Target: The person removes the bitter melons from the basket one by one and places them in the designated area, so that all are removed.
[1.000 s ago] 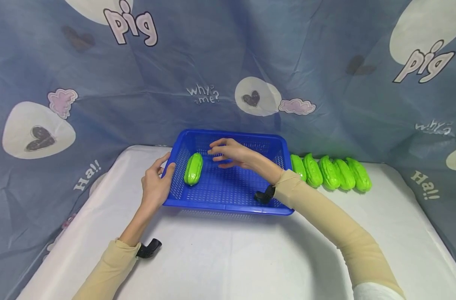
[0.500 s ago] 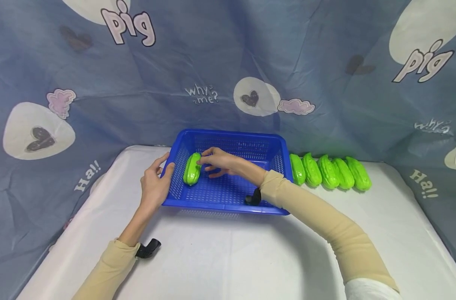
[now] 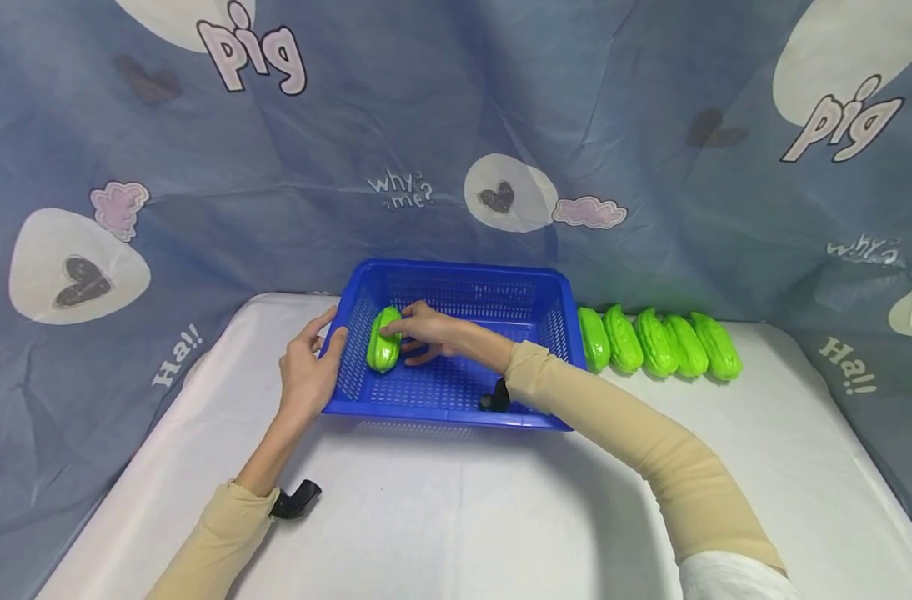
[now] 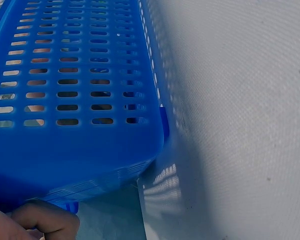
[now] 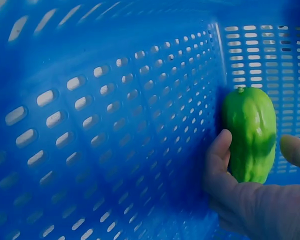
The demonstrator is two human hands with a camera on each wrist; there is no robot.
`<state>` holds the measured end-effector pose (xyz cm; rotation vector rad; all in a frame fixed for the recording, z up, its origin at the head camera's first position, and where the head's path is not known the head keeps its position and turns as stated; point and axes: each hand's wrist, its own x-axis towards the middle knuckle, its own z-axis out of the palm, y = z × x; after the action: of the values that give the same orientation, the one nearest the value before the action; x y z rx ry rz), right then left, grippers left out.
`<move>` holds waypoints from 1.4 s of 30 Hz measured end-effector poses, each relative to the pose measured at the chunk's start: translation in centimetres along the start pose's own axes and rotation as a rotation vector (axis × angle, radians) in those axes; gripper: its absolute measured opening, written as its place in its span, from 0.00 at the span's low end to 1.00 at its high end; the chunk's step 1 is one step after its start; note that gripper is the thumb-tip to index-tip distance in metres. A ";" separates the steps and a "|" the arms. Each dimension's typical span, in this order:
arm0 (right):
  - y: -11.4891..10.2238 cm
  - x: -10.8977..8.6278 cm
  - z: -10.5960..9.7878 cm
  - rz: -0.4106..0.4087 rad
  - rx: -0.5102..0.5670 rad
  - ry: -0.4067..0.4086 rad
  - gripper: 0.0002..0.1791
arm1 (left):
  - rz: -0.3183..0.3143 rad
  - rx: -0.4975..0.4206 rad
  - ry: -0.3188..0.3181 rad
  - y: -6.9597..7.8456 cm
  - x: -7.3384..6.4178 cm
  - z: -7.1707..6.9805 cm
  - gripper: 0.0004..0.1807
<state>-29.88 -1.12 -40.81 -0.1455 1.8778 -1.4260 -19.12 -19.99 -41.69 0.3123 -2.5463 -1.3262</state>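
Note:
A blue plastic basket (image 3: pixel 426 412) with slotted walls stands at the back of the table. My left hand (image 3: pixel 306 371) grips its left rim; in the left wrist view, curled fingers (image 4: pixel 45 220) show under the basket's end wall (image 4: pixel 75 150). Inside, near the left end, lies one glossy, ribbed green gourd-like vegetable (image 3: pixel 382 352). Reaching into the basket, my right hand (image 3: pixel 435 329) has its fingers over the gourd's right side. In the right wrist view, thumb and fingers stand spread on both sides of the gourd (image 5: pixel 250 125), with a small gap at the right.
Several similar green gourds (image 3: pixel 657 346) lie in a row right of the basket, against the patterned blue cloth backdrop (image 3: pixel 426 108). White cloth covers the table (image 3: pixel 441 517). Black wrist cameras sit on the left wrist (image 3: pixel 297 500) and right wrist (image 3: pixel 495 397).
My right hand has moved left and down inside the basket, from beside the gourd to over its right side. The left hand keeps its grip on the rim.

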 end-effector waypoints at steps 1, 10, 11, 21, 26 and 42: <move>0.0 0.0 0.1 -0.002 -0.005 -0.002 0.48 | -0.001 0.001 0.000 0.0 0.0 0.0 0.27; 0.3 0.4 0.1 0.004 -0.004 0.021 0.47 | 0.000 0.008 0.003 0.0 -0.1 0.1 0.27; 0.4 0.5 0.1 0.004 0.000 0.018 0.47 | -0.001 0.008 0.004 0.0 -0.1 0.1 0.27; 0.4 0.6 -0.2 0.004 0.024 -0.002 0.36 | -0.011 0.005 0.000 0.2 -0.2 0.1 0.27; 0.2 0.5 -0.3 -0.006 0.010 -0.017 0.05 | -0.008 0.001 0.001 0.2 -0.2 0.0 0.27; -1.3 -0.5 -0.8 -0.038 0.069 -0.013 0.05 | 0.005 -0.019 -0.002 0.0 -0.1 0.1 0.27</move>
<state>-30.46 -0.72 -39.34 -0.1576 1.8215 -1.5100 -19.03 -19.92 -41.77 0.3007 -2.5326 -1.3493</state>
